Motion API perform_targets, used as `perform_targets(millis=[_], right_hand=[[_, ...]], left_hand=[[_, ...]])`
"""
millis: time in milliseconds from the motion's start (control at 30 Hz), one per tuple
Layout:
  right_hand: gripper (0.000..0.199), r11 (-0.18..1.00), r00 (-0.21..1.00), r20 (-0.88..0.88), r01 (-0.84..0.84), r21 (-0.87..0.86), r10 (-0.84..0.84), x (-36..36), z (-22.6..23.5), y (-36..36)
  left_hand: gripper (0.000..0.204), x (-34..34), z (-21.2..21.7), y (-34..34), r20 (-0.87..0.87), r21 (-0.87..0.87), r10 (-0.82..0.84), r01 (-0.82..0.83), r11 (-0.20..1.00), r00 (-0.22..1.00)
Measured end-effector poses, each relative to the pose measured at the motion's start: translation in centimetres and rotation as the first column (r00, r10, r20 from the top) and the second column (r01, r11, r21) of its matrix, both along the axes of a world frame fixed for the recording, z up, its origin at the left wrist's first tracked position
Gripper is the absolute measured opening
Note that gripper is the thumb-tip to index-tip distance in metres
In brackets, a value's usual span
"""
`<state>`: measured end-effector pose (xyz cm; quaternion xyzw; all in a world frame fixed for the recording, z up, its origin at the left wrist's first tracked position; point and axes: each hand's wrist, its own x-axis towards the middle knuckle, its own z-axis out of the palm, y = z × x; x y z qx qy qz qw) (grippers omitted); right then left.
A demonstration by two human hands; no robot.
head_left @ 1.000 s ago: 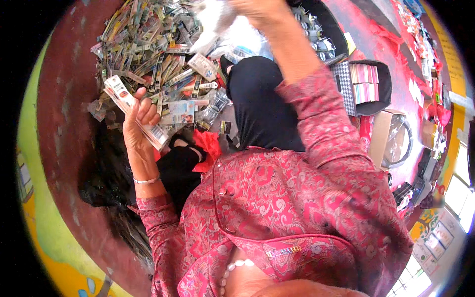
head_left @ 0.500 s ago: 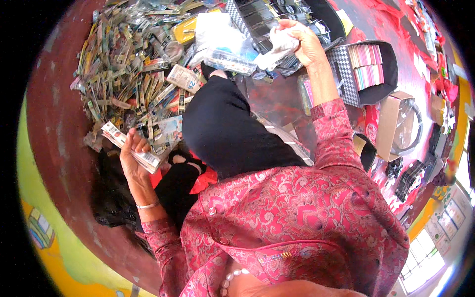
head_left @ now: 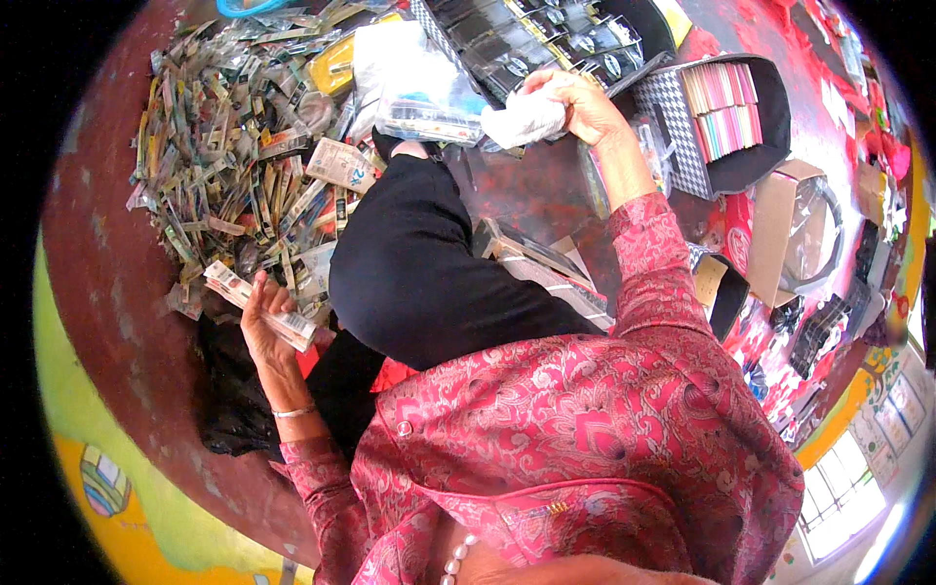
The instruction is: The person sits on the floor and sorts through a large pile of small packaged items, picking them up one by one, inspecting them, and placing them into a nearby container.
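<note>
My left hand (head_left: 263,327) is closed around a thin stack of long printed packets (head_left: 229,283), held tilted beside the large heap of small flat packets (head_left: 229,146). Bunched in the fingers of my right hand (head_left: 593,109) is a white cloth (head_left: 526,122). That hand is raised in front of a checkered box of black packets (head_left: 546,44). A clear plastic case (head_left: 429,119) lies just left of the cloth. Whether the cloth touches the case I cannot tell.
To the right stands a checkered box of coloured cards (head_left: 721,107), with an open cardboard carton (head_left: 775,229) nearer. A printed pack (head_left: 340,164) and a yellow pack (head_left: 331,64) lie on the heap's edge. My black-trousered leg (head_left: 419,253) crosses the middle.
My right hand has drawn the white cloth slightly nearer, away from the black packets. My left hand keeps its stack almost in place. The whole view has shifted a little.
</note>
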<state>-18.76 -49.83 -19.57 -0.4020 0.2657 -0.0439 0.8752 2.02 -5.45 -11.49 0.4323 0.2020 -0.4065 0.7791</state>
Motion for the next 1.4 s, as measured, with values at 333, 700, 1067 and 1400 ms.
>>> perform_targets(millis=[333,700,1067,1400], right_hand=[[0.039,0.242,0.716,-0.674,-0.632,-0.736,-0.182,1.2,-7.0,-0.9],[0.046,0.562,0.925,-0.343,-0.372,-0.738,0.162,8.4,0.6,2.7],[0.042,0.822,0.705,0.572,-0.563,0.092,0.419,18.7,-0.4,14.9],[0.019,0.986,0.874,0.474,0.038,0.159,-0.11,16.7,2.4,8.0]], left_hand=[[0.026,0.7,0.3,-2.7,0.104,-0.079,-0.134,0.142,0.987,0.986],[0.015,4.2,-0.2,-14.0,0.248,0.012,-0.417,0.427,0.904,0.874],[0.028,3.8,-4.8,-16.3,0.065,-0.388,-0.731,0.692,0.609,0.68],[0.061,6.8,-5.9,-21.4,0.37,-0.08,-0.851,0.925,0.371,0.373]])
